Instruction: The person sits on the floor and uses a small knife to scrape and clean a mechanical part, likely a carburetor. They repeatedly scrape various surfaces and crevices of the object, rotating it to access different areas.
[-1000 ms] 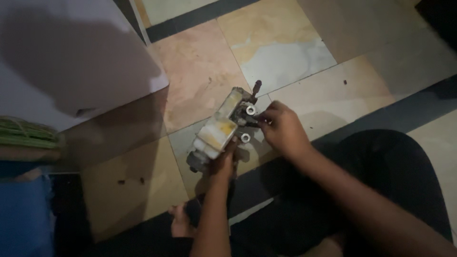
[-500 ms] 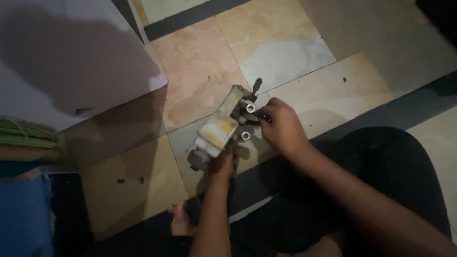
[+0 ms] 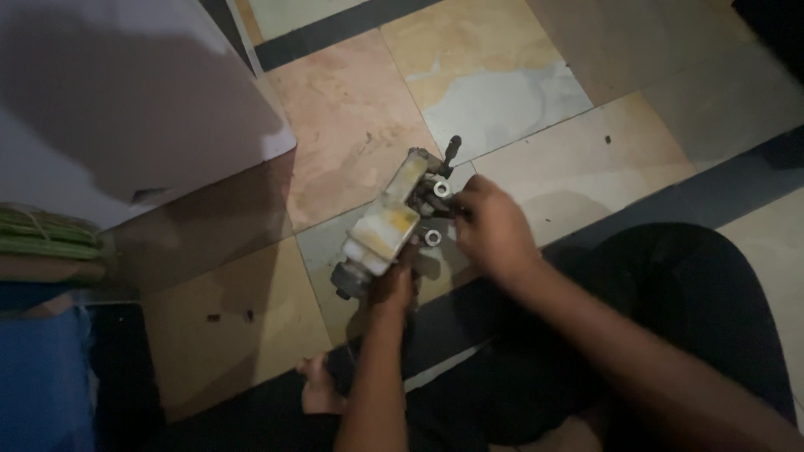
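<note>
While left hand [image 3: 392, 289] grips grimy metal cylinder part [image 3: 394, 226] with yellowed plastic reservoir, right hand [image 3: 494, 230] pinches its fittings; worn tile floor [image 3: 494, 92], dim room.

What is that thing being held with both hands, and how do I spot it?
Look at the tiled floor, at the middle where two hands meet. There sits a grey metal part with a yellowish-white plastic tank on top. Nothing else nearby has shiny round metal holes.
</note>
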